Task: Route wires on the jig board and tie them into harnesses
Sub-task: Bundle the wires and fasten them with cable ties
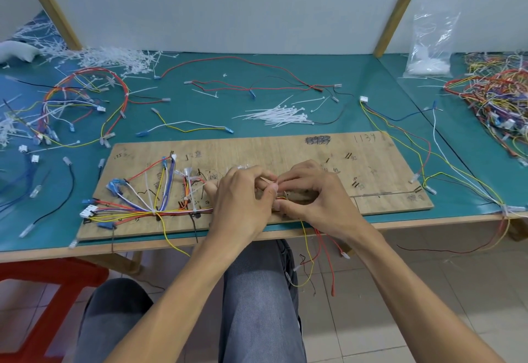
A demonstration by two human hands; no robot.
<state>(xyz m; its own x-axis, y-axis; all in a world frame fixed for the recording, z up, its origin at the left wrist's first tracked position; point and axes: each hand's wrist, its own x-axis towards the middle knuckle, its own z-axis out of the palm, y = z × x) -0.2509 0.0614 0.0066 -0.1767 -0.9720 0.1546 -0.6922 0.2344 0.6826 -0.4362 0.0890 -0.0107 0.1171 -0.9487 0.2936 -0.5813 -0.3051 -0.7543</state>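
Both hands meet over the wooden jig board. Left hand and right hand pinch a cable tie around the wire bundle, which runs toward 9 o'clock.

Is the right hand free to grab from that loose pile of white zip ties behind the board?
Probably not yet: the right hand is pinching at the wires alongside the left hand. Nothing blocks the zip ties.

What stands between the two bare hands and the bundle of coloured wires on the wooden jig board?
Nothing visible does. The left hand and the right hand are already on the bundle of coloured wires at the near edge of the wooden jig board, fingertips meeting over it.
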